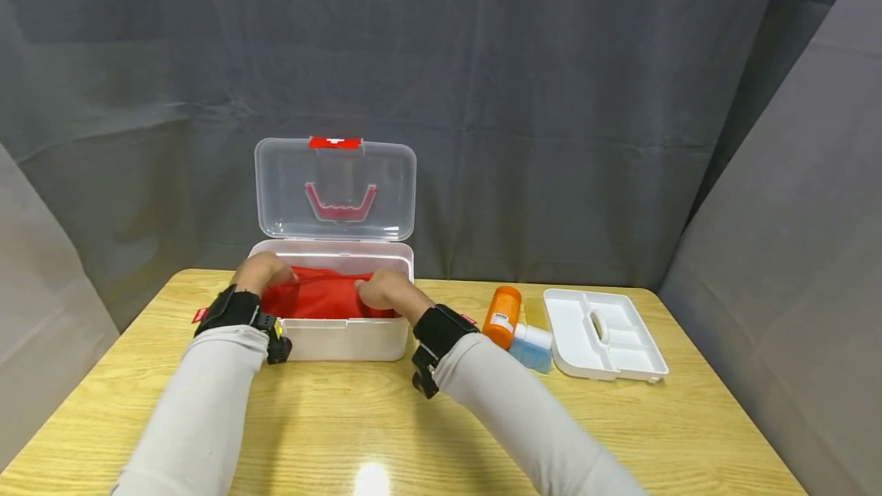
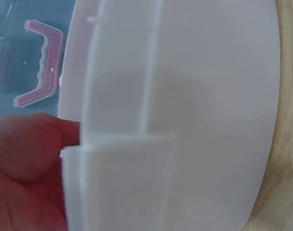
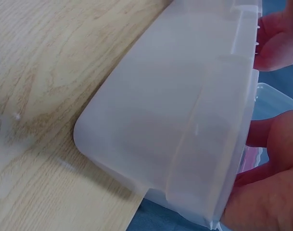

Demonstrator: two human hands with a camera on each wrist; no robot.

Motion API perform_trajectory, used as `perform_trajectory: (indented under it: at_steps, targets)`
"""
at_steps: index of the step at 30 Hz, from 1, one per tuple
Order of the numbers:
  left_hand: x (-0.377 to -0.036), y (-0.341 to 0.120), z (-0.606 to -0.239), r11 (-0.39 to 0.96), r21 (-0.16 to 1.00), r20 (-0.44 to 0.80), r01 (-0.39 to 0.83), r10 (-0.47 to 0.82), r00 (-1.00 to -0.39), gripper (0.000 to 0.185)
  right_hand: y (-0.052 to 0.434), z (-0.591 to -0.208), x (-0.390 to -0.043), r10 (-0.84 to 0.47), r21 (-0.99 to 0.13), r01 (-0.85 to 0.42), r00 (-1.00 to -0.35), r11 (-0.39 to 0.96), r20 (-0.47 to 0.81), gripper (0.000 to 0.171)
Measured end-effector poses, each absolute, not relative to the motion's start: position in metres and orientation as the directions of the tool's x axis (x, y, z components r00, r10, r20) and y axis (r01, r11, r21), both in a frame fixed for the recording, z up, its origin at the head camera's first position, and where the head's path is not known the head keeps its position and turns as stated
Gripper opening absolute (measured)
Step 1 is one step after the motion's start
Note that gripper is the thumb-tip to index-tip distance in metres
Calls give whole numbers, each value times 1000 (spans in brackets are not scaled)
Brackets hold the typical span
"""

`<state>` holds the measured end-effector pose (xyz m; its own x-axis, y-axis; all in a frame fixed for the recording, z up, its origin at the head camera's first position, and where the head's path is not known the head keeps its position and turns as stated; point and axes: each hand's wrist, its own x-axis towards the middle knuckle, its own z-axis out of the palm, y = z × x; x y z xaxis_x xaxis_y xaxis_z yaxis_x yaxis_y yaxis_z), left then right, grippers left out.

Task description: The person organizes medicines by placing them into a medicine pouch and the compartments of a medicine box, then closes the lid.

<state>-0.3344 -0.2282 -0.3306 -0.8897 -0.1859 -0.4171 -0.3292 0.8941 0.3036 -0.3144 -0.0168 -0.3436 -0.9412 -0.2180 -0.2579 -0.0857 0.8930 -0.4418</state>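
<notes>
A whitish plastic box (image 1: pixel 344 341) stands at the back of the table, its clear lid (image 1: pixel 289 182) raised behind it. Inside lies a red fabric pouch (image 1: pixel 320 298). My left hand (image 1: pixel 264 272) reaches over the box's left side and grips the pouch's left end. At the other end, my right hand (image 1: pixel 389 291) holds the pouch, with the thumb on top. In the left wrist view, the box wall hides the fingertips of the left hand (image 2: pixel 26 168). The right wrist view shows the right hand (image 3: pixel 276 183) bent over the rim, fingertips mostly hidden.
Right of the box lie an orange bottle (image 1: pixel 503 316) and a blue container with a white cap (image 1: pixel 532 347); a yellow item (image 1: pixel 535 314) is partly hidden behind them. Beside these is a white divided tray (image 1: pixel 637 331). Grey cloth (image 1: pixel 551 98) hangs behind the wooden table (image 1: pixel 331 419).
</notes>
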Motion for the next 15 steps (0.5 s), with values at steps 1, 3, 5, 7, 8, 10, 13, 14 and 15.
perform_trajectory:
  at_steps: [1,3,5,7,8,10,13,14,15]
  targets:
    - [-335,-228,-331,902,287,-446,-321,-171,-879,65,-17,-344,-314,-220,-442,-87,-940,893,-259,49]
    - [-336,-229,-331,910,265,-477,-318,-163,-864,66,-17,-346,-313,-226,-432,-93,-937,897,-265,50]
    - [-337,-228,-331,918,252,-483,-306,-155,-862,67,-17,-346,-313,-230,-424,-100,-935,900,-268,51]
    - [-338,-228,-330,923,243,-495,-296,-145,-857,68,-17,-346,-313,-238,-404,-116,-934,907,-266,51]
    - [-339,-228,-330,923,243,-498,-299,-146,-855,68,-17,-345,-313,-244,-383,-132,-934,914,-262,50]
    - [-340,-227,-330,920,242,-507,-307,-150,-849,69,-18,-345,-313,-259,-344,-164,-933,924,-251,48]
    - [-341,-225,-330,922,240,-491,-303,-154,-858,67,-19,-345,-312,-297,-270,-235,-930,934,-215,42]
    - [-341,-223,-330,921,244,-478,-303,-158,-864,65,-19,-345,-311,-306,-251,-252,-929,935,-207,41]
    - [-340,-221,-330,925,244,-459,-291,-155,-875,61,-19,-345,-310,-316,-238,-267,-928,934,-197,40]
